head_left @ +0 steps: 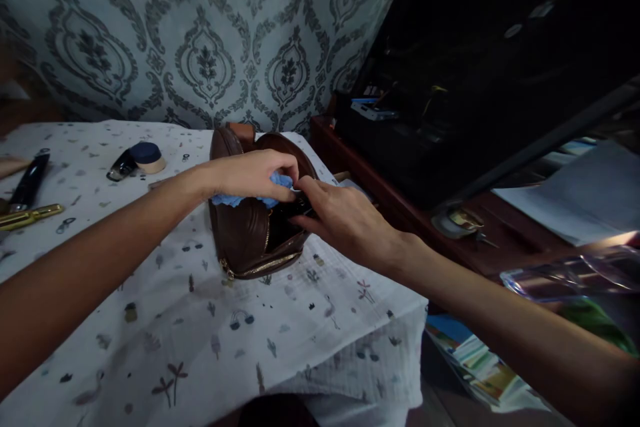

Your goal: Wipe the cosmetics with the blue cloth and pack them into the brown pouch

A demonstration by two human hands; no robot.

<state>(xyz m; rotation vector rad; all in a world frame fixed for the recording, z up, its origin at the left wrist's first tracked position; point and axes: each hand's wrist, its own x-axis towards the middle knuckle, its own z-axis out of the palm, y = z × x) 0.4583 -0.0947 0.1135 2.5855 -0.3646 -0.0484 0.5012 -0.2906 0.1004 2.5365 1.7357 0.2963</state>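
Note:
A brown leather-like bag (245,233) with a gold zipper lies on the cloth-covered table, its zipped opening gaping toward the right. Over the opening, my left hand (255,173) is closed on a crumpled light blue cloth (227,200), which shows beneath the palm and between the fingers. My right hand (343,217) reaches in from the right, its bent fingertips at the mouth of the bag, close to my left fingertips. Something dark lies between the right thumb and fingers; I cannot make out what it is. The bag's inside is mostly dark and hidden.
A patterned white cloth (215,347) covers the table. Toward the left are a round dark-lidded container (147,157), a small black item (121,165), a gold tube (33,216) and a black tube (31,180). A large black screen (480,80) stands at right, above books (485,367).

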